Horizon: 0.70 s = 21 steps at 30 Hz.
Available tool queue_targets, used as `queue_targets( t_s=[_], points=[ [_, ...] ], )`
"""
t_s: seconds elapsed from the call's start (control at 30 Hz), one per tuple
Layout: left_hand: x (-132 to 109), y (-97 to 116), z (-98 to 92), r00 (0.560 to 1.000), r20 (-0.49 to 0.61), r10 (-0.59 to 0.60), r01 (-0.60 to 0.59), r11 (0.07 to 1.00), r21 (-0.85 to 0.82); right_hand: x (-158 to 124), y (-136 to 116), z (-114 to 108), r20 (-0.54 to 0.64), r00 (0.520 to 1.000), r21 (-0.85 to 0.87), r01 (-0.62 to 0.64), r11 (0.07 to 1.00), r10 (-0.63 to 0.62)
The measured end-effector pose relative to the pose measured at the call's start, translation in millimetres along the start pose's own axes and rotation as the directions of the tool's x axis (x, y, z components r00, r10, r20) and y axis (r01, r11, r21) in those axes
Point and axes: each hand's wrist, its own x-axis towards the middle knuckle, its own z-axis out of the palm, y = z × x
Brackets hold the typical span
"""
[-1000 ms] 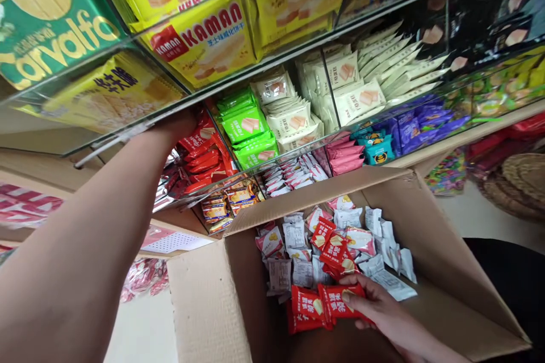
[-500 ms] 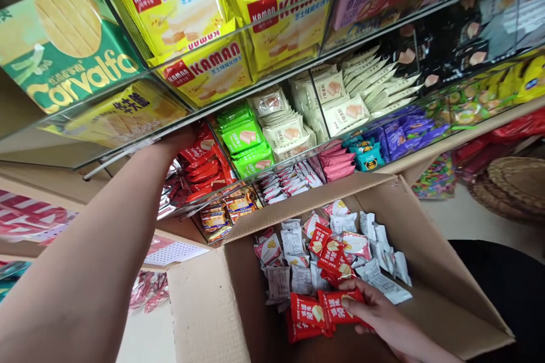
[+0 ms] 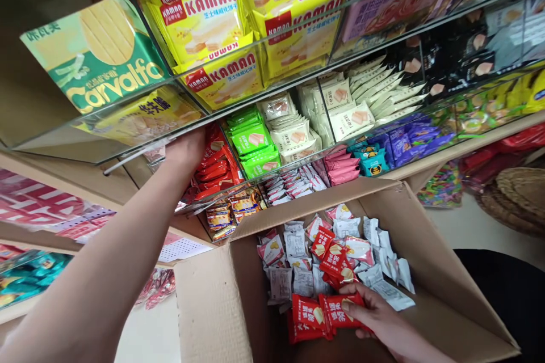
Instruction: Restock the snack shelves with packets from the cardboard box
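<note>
My left hand [image 3: 184,150] reaches up into a clear shelf bin and rests against the stack of red snack packets [image 3: 216,165] there; its fingers are hidden among the packets. My right hand [image 3: 369,313] is down inside the open cardboard box [image 3: 430,255], closed on a bunch of red snack packets [image 3: 320,315]. More red, white and pink packets [image 3: 336,249] lie loose in the box.
Clear shelf bins hold green packets [image 3: 252,144], white packets [image 3: 293,133], pink packets [image 3: 340,161] and purple ones [image 3: 409,139]. Yellow Kaman bags [image 3: 221,39] and a green Carvalfo bag [image 3: 102,57] fill the shelf above. Woven baskets [image 3: 519,195] sit at right.
The view has shifted down and right a little, showing more of the upper shelf. My left hand stays at the red packets in the bin; my right hand keeps its grip in the box.
</note>
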Motion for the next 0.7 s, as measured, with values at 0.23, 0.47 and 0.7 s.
queue_targets(
  t_s=[0.23, 0.47, 0.7],
  points=[
    [-41, -1, -0.9, 0.996, -0.058, -0.062, 0.074, 0.967, 0.242, -1, 1, 0, 0.025, 1.000, 0.007, 0.001, 1.000, -0.001],
    [-65, 4, -6.8, 0.987, -0.139, 0.078, -0.028, 0.941, 0.336, -5, -4, -2, 0.024, 0.999, 0.025, -0.025, 0.999, 0.024],
    [-137, 22, -21.5, 0.848, -0.374, 0.375, -0.295, 0.921, 0.253, -13, -24, 4, 0.100, 0.995, 0.406, -0.040, 0.913, -0.001]
  ],
)
